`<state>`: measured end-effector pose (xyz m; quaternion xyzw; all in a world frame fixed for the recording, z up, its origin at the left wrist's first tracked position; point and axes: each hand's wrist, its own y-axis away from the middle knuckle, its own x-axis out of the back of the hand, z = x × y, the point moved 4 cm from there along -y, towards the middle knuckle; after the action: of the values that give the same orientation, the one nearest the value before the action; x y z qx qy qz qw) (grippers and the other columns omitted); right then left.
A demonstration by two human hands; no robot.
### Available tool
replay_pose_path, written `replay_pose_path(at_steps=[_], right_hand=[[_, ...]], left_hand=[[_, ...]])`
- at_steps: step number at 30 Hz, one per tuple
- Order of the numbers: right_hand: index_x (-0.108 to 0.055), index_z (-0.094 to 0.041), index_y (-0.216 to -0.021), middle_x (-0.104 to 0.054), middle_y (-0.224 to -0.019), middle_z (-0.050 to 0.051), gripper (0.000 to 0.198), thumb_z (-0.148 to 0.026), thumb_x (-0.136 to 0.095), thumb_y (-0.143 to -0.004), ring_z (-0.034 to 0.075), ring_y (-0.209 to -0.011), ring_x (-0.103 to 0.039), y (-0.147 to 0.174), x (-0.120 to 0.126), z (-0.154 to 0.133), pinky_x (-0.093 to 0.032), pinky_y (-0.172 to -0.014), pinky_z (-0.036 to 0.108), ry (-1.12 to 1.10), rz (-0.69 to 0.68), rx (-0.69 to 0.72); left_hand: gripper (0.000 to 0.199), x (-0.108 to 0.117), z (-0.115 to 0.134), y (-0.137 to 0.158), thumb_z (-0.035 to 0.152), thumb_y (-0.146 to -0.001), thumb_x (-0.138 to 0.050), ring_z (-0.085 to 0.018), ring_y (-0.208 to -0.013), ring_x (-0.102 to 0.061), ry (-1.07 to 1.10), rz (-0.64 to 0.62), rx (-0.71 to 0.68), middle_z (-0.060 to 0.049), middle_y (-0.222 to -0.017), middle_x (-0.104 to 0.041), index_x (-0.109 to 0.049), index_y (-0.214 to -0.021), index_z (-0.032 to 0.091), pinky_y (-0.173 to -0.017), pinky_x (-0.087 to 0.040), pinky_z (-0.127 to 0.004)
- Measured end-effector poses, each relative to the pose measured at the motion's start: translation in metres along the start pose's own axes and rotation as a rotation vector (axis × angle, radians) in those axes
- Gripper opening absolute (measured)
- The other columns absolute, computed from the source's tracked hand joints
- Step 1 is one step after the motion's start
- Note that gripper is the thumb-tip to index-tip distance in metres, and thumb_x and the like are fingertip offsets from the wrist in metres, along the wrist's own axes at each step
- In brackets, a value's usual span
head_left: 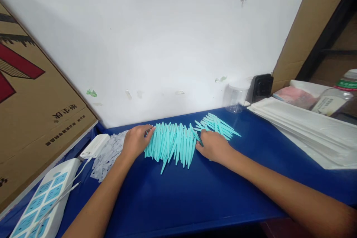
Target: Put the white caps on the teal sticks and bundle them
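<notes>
A long row of slim, tapered turquoise sticks [174, 141] lies side by side on the blue table, most of them pointing toward me. At the row's left end is my left hand [137, 139], its fingers bent and a gap showing between thumb and forefinger; the thumb rests against the end sticks. My right hand [213, 145] is closed at the right end, with a turquoise stick [197, 136] between thumb and fingers. Behind that hand, a smaller loose pile of turquoise sticks [220, 125] fans out. Small translucent grey pieces [108, 156] lie heaped left of my left hand.
On the left are a white power strip [67, 174], a white adapter [96, 146] with a cable, and a large cardboard box [41, 119]. A clear jar [237, 96] stands by the white wall. White plastic bags [304, 130] and a bottle [334, 98] occupy the right side.
</notes>
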<state>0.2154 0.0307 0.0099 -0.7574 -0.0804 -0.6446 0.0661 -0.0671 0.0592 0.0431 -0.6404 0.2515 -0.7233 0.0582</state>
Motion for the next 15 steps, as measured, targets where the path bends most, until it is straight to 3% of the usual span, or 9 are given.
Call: replay_pose_path(at_steps=[6, 12, 15], right_hand=[[-0.064, -0.009, -0.099, -0.073, -0.089, 0.019, 0.02, -0.023, -0.051, -0.093, 0.034, -0.083, -0.071, -0.003, -0.003, 0.004, -0.036, -0.06, 0.033, 0.03, -0.033, 0.009], [-0.056, -0.013, -0.099, -0.071, -0.084, 0.013, 0.023, -0.025, -0.037, -0.102, 0.025, -0.074, -0.067, -0.004, 0.008, 0.014, -0.029, -0.055, 0.03, -0.037, -0.008, 0.034], [-0.051, -0.014, -0.102, -0.069, -0.082, 0.011, 0.027, -0.028, -0.028, -0.106, 0.021, -0.068, -0.065, -0.006, 0.006, 0.017, -0.031, -0.055, 0.029, -0.181, -0.024, 0.031]], left_hand=[[0.035, 0.002, 0.002, 0.001, 0.045, -0.099, -0.05, -0.023, -0.079, -0.072, 0.005, 0.043, -0.017, -0.003, -0.088, -0.079, -0.076, -0.102, 0.023, -0.07, -0.047, -0.031], [0.035, 0.004, 0.003, 0.002, 0.045, -0.099, -0.05, -0.023, -0.079, -0.072, 0.018, 0.045, -0.019, -0.003, -0.087, -0.079, -0.077, -0.102, 0.023, -0.07, -0.047, -0.031], [0.033, 0.003, 0.002, 0.002, 0.043, -0.099, -0.05, -0.023, -0.079, -0.072, 0.033, 0.054, -0.025, -0.003, -0.088, -0.079, -0.077, -0.102, 0.023, -0.071, -0.047, -0.031]])
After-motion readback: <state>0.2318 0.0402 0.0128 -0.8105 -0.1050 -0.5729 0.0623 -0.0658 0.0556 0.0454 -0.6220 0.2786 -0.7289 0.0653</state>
